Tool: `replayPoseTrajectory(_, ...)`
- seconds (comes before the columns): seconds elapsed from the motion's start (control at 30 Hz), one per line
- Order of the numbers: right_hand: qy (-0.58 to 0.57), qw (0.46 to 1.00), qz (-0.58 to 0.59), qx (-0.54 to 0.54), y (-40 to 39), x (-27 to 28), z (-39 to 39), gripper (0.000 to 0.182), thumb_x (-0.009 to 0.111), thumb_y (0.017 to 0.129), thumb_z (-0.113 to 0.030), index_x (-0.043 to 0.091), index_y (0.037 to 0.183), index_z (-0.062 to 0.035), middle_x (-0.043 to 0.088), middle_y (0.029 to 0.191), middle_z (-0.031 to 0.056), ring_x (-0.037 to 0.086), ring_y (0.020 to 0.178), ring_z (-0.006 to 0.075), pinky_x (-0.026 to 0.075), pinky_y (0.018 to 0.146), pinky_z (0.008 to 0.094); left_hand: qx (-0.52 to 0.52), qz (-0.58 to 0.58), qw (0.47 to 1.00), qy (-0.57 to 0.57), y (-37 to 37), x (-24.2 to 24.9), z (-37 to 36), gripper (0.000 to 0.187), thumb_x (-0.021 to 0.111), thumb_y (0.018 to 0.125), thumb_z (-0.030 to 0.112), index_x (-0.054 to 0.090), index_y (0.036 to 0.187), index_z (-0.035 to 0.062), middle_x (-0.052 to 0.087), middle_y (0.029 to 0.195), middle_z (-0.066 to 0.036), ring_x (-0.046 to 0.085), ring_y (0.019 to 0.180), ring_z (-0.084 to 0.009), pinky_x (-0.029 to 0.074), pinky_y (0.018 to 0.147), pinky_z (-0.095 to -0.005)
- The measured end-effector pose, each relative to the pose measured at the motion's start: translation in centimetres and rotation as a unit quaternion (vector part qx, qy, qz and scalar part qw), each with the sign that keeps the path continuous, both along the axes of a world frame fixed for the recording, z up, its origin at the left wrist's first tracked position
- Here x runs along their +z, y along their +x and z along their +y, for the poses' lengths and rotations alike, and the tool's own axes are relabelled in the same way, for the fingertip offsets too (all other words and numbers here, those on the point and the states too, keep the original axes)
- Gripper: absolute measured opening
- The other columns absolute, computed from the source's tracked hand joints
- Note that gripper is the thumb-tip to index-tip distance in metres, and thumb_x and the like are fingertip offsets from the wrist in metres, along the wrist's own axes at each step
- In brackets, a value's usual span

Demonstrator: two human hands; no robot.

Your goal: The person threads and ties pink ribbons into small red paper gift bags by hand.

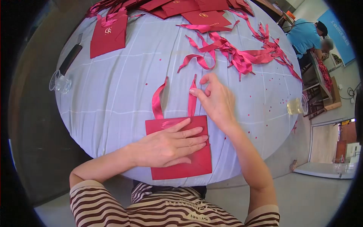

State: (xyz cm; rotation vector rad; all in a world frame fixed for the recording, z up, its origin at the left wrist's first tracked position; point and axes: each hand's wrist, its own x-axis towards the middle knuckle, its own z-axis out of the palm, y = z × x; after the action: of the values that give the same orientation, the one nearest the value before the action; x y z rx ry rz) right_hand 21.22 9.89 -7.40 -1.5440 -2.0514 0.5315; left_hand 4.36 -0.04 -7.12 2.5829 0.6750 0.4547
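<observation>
A red paper bag (181, 172) lies flat near the table's front edge, a pink ribbon strand extending from each side of its top. My left hand (166, 147) rests flat across the bag with fingers extended, covering its middle. Beyond the bag's top right corner, my right hand (219, 100) has its thumb against the right ribbon strand (192, 104), just below the dark tip. A gap shows between that thumb and the bent index finger. The left ribbon strand (157, 102) curves away on the table, untouched.
Loose pink ribbons (242, 56) are heaped at the back right. Red bags (177, 7) pile up at the far edge; another bag (109, 36) and a black-handled tool (71, 58) lie left. Clear cups (60, 82) stand at both sides. A person in blue (305, 36) works at another table.
</observation>
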Motion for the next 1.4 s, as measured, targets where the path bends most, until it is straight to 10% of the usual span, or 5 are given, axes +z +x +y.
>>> replayPoseTrajectory(0.4,-0.015,0.996,0.085,-0.02,-0.7,0.3,-1.0,0.033,0.069,0.08,-0.023,0.056,0.104,-0.0051,0.059,0.072,0.0054,0.051,0.056,0.021,0.044,0.058,0.0354,-0.062,-0.037,0.997,0.025,-1.3,-1.2,-1.7,0.053,0.057,0.088,0.027,0.045,0.133,0.0008,0.041,0.141,-0.013,0.034,0.134,-0.0275,0.019,0.112,-0.0502)
replayPoseTrajectory(0.67,0.068,0.93,-0.205,0.298,-3.9,1.4,-4.8,0.059,0.056,0.087,-0.027,0.037,0.14,-0.0092,0.032,0.147,0.0122,0.022,0.14,0.0286,0.017,0.111,0.0496,-0.066,-0.085,0.994,0.028,-1.6,-2.5,-2.0,0.055,0.051,0.09,0.036,0.047,0.129,-0.0033,0.044,0.136,-0.017,0.035,0.133,-0.0288,0.015,0.113,-0.0489)
replayPoseTrajectory(0.9,0.157,0.985,-0.018,0.065,-0.4,3.8,-4.6,0.039,0.057,0.087,-0.007,0.053,0.126,-0.0043,0.059,0.121,0.0112,0.053,0.113,0.0221,0.04,0.096,0.0339,-0.044,-0.089,0.989,0.109,-1.7,-2.7,-2.1,0.06,0.049,0.09,0.039,0.045,0.131,-0.0033,0.045,0.136,-0.016,0.035,0.133,-0.0285,0.013,0.113,-0.0516)
replayPoseTrajectory(1.03,-0.125,0.985,0.064,-0.101,2.8,2.0,-9.2,0.027,0.06,0.088,-0.011,0.059,0.112,-0.0011,0.063,0.078,0.0065,0.055,0.066,0.009,0.048,0.061,0.0259,-0.033,-0.112,0.991,0.072,-1.8,-2.5,-2.3,0.062,0.056,0.088,0.034,0.038,0.134,-0.0035,0.041,0.137,-0.018,0.034,0.132,-0.0306,0.015,0.112,-0.0511)
replayPoseTrajectory(1.4,-0.177,0.965,0.129,-0.142,1.2,1.9,-12.5,0.032,0.066,0.085,-0.018,0.057,0.106,0.0036,0.064,0.08,0.0081,0.059,0.069,0.0118,0.048,0.06,0.0261,-0.023,-0.212,0.977,0.011,-2.1,-1.6,-2.0,0.07,0.073,0.074,0.024,0.037,0.123,-0.0093,0.043,0.123,-0.025,0.041,0.12,-0.0382,0.027,0.108,-0.0516)
